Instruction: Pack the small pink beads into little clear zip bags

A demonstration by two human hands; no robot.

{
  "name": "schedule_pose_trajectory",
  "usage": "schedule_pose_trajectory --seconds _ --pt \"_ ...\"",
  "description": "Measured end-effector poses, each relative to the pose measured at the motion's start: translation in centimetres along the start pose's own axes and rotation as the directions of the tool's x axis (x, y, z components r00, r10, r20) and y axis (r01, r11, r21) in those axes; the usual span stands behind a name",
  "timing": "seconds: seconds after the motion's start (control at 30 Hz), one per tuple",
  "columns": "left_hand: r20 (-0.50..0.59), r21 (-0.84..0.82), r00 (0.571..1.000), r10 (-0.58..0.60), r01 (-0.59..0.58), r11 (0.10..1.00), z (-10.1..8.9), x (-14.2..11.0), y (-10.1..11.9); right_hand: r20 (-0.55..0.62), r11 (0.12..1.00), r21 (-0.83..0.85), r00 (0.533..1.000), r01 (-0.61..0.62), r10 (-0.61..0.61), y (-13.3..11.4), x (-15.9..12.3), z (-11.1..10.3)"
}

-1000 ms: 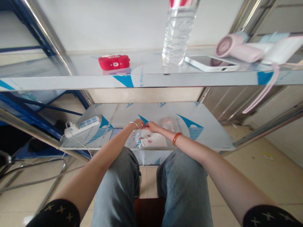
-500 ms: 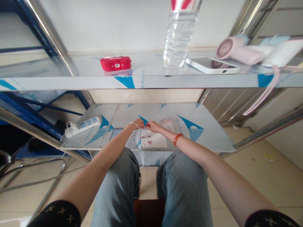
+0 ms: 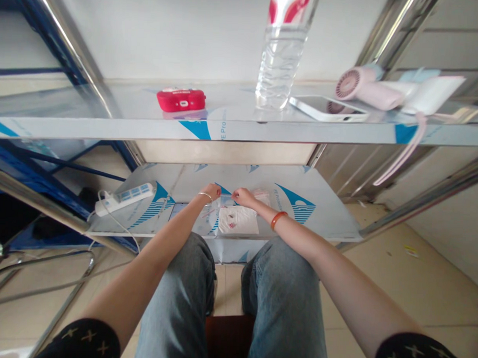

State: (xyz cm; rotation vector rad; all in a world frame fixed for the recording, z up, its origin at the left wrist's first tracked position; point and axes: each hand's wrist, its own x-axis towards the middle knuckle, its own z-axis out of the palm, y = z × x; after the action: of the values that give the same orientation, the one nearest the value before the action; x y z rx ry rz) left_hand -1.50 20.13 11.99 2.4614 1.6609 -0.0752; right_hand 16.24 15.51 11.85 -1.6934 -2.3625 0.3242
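Note:
Over the lower metal shelf [image 3: 331,226], my left hand [image 3: 212,190] and my right hand [image 3: 243,196] face each other a short gap apart. Both hands have their fingers pinched closed. A faint, see-through strip seems to span the gap, too small and blurred to name. Just below them lies a flat white piece [image 3: 243,222] with small red marks. By my right wrist is a clear packet [image 3: 262,194] with pinkish contents. A flat, dark-edged object [image 3: 178,210] lies partly hidden behind my left forearm.
A white power strip [image 3: 124,198] with a cable lies at the shelf's left. The upper shelf [image 3: 139,127] crosses above my hands, carrying a red case [image 3: 181,101], water bottle [image 3: 282,68], white phone [image 3: 330,109] and pink handheld fan [image 3: 367,89], whose strap [image 3: 404,153] hangs down.
My hands were almost touching and have moved a little apart, both still pinched. The whole view has shifted slightly; the objects on the shelves stay in place.

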Motion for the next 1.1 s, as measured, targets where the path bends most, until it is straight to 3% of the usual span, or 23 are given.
schedule_pose_trajectory --seconds 0.63,1.1 --pt "-0.047 0.014 0.999 0.012 -0.012 1.000 -0.5 -0.9 1.2 -0.064 0.980 -0.147 0.987 0.135 -0.146 -0.2 1.2 0.3" --pt "0.037 0.082 0.999 0.023 -0.026 0.996 -1.1 -1.1 2.5 -0.023 0.951 -0.224 0.975 0.211 -0.222 -1.2 1.1 0.4"
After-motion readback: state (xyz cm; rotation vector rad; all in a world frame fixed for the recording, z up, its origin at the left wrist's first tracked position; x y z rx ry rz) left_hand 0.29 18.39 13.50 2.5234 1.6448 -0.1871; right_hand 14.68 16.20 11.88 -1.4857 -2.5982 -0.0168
